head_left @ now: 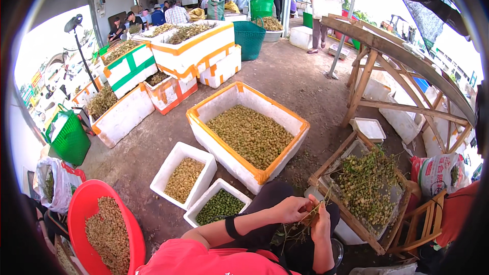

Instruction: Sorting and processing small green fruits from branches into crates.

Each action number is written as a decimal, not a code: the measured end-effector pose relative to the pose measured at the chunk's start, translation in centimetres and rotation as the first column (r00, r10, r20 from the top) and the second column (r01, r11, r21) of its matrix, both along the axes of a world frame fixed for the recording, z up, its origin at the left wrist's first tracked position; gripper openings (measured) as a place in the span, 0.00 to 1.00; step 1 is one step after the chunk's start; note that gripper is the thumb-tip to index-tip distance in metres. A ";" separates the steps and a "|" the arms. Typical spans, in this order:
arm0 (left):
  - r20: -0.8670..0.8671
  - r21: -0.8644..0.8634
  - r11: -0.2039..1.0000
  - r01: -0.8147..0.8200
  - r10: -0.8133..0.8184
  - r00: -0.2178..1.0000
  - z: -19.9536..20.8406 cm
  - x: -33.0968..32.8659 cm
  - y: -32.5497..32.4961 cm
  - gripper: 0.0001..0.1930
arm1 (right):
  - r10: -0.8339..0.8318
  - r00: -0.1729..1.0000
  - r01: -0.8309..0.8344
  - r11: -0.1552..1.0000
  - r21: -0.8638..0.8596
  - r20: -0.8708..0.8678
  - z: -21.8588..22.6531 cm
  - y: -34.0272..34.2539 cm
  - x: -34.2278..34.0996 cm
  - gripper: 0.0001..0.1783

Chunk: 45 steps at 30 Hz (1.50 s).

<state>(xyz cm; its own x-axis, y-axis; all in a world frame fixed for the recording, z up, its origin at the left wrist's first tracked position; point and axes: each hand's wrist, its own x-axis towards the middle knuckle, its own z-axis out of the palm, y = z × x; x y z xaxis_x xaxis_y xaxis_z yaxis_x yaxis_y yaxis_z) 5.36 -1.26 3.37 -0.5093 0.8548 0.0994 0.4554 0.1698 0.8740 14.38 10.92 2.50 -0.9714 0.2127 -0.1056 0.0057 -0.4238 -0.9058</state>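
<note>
Left hand (290, 210) and right hand (321, 226) close together, both pinching a leafy sprig (294, 234) that trails toward 7 o'clock | 2 o'clock: wood-framed tray (346, 216) of berry sprigs (368, 183) | 9 o'clock: small foam box (235, 190), green berries (220, 208) | 11 o'clock, farther: orange-taped foam box (224, 159), tan berries (249, 133)

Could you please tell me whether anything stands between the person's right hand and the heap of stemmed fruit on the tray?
The tray's near wooden rim lies between the right hand and the heap, with a dark-clad knee under the hand; nothing else visible does.
</note>
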 end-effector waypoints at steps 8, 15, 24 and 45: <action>0.064 0.127 0.982 0.139 -0.148 0.987 -1.6 0.0 -0.4 0.09 | -0.095 0.995 0.090 0.906 0.414 -0.008 0.2 0.0 -0.1 0.28; 0.003 -0.006 1.000 -0.020 0.020 1.000 1.1 1.1 -0.9 0.10 | -0.140 0.990 0.140 0.932 0.334 -0.023 1.3 0.2 0.9 0.19; -0.353 0.070 0.997 -0.037 0.059 0.934 -1.4 1.9 -0.5 0.08 | -0.187 0.974 0.128 0.918 0.376 0.125 0.5 1.0 1.8 0.08; 0.731 0.414 0.907 -0.078 -0.281 0.621 1.3 0.3 -1.6 0.06 | -0.054 0.995 0.058 0.997 0.048 -0.083 1.3 1.8 2.6 0.04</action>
<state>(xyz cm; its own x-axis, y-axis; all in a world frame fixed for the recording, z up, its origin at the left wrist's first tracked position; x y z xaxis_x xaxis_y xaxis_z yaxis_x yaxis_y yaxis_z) 5.68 -2.84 4.65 -0.4602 0.8871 0.0354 -0.4117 -0.2486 0.8768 17.01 12.72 3.83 -0.9628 0.2699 -0.0145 -0.0914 -0.3756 -0.9223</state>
